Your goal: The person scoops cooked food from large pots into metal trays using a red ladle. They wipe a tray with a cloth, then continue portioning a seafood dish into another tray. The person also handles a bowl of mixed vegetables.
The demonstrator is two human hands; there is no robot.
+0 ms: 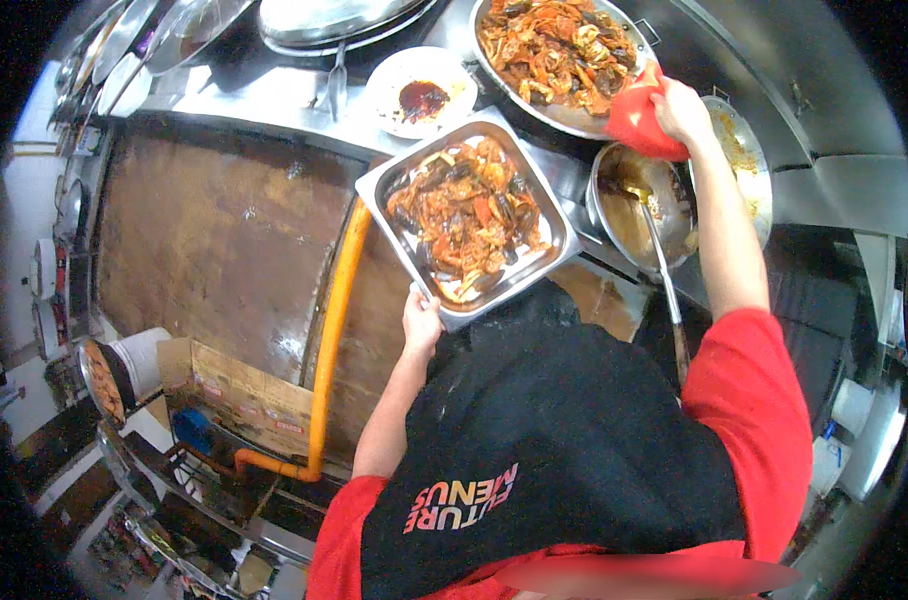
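My left hand (422, 322) grips the near corner of a square stainless steel food pan (561, 214). In this pan lies a saucy, orange-red seafood dish (469, 217) with dark shells, perhaps mussels and crab. The fingers of my right hand (680, 112) are closed on a folded red cloth (641, 120), pressed against the right rim of a large wide metal pan (540, 124). More of the same food (559, 52) fills much of that pan. Whatever part of the rim is under the cloth is hidden.
A white plate (458, 86) with dark red sauce sits beyond the food pan. A metal bowl (611, 225) holds a long-handled ladle (660, 255) slanting towards me. Behind my right forearm is another sauce-stained pan (750, 165). A yellow pipe (338, 300) runs below the counter, left of me.
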